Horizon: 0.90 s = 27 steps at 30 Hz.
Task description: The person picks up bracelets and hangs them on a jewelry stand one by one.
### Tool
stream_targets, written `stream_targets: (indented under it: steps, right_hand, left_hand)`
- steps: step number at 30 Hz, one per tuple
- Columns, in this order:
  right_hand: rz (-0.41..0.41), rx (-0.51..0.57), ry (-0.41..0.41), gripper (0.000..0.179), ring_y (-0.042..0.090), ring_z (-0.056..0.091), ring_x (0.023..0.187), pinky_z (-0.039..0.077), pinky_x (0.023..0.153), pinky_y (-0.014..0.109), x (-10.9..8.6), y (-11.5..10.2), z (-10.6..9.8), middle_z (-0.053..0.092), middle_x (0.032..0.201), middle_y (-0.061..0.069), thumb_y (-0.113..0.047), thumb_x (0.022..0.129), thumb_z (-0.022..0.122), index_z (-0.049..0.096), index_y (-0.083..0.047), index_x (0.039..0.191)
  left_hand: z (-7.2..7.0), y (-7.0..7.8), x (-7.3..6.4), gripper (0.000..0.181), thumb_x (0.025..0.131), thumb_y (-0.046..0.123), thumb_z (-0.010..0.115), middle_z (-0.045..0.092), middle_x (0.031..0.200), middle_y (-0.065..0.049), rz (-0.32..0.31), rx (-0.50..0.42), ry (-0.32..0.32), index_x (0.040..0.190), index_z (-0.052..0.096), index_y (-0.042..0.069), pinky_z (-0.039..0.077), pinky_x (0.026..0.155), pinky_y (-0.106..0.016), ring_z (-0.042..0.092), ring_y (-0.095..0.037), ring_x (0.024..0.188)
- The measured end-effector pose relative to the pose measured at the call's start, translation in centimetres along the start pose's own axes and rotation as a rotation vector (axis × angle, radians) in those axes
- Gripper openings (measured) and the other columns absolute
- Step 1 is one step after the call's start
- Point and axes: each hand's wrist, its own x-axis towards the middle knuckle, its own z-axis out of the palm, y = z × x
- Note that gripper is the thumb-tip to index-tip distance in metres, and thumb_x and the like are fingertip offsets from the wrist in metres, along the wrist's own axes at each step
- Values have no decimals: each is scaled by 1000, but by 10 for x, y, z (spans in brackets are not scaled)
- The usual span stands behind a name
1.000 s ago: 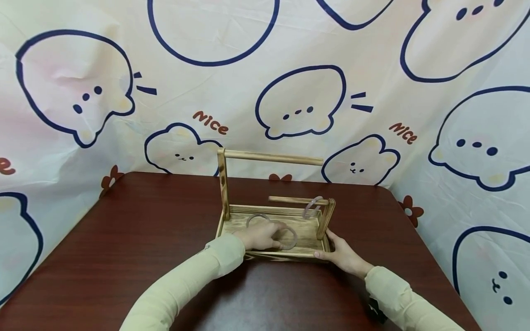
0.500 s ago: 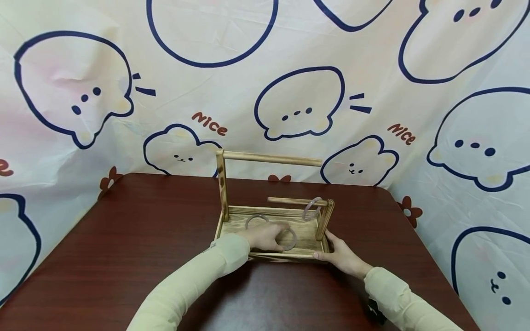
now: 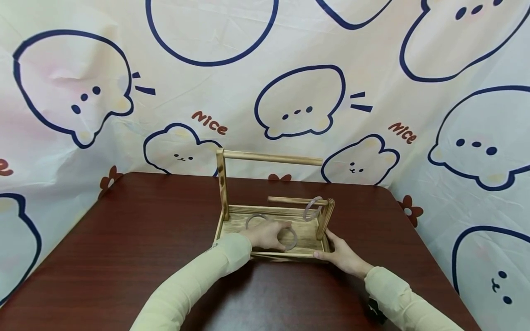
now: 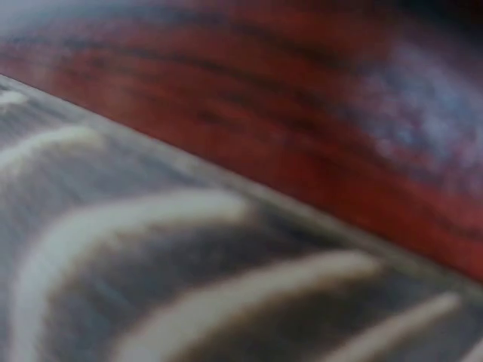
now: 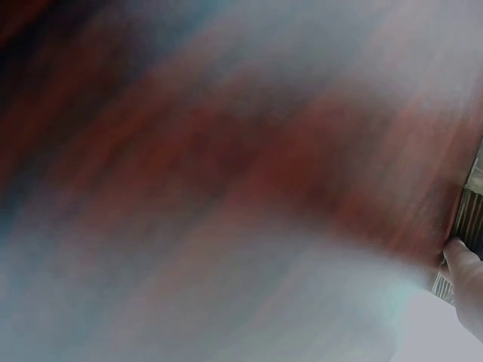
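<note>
Reddish-brown table (image 3: 157, 225) carries the wooden tray stand (image 3: 299, 255), best kept steady by the right hand (image 3: 347, 257), whose grip clasps its right end. The left hand (image 3: 267, 235) lies over the front ring (image 3: 296, 239) inside the tray stand; whether that grip pinches the ring, I cannot tell. Taking it at opposite edges, then raising it clear of the rear ring (image 3: 257, 215), would likely work well. Pale greyish and thin, the front ring shows mainly its right arc.

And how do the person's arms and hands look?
The left sleeve and right sleeve are long, pale cream and creased. Left hand and right hand wear no gloves. A small black object shows by the right sleeve, too unclear to name.
</note>
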Motion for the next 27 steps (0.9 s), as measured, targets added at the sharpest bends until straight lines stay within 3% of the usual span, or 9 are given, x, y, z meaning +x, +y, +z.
stream_targets:
  steps: [6,16,23,27]
  right_hand:
    - [-1,-2,-6,96,36,10,138,19,108,54,1,1,0,13,151,22,-33,80,70,10,2,146]
    - [1,-5,-1,95,36,11,138,19,108,54,0,0,0,13,151,22,-31,80,70,10,2,146]
    - [-3,8,-13,95,37,12,138,20,107,55,0,-1,1,13,151,23,-31,81,69,9,2,146]
    - [-2,15,-6,95,35,12,138,20,108,54,-1,0,0,13,151,21,-31,80,70,9,1,146]
  left_hand:
    - [-2,1,-1,76,71,36,77,59,125,-3,2,1,8,133,46,4,38,102,-33,54,-18,115]
    - [-7,4,-4,79,70,36,78,61,120,-5,19,-20,27,133,46,2,45,91,-26,58,-15,104]
    - [-12,6,-14,79,68,43,78,47,135,-9,-49,-69,89,133,48,10,40,99,-42,48,-28,120]
    - [-16,5,-19,76,66,44,78,46,135,-7,-46,-63,141,130,51,14,41,97,-43,46,-26,122]
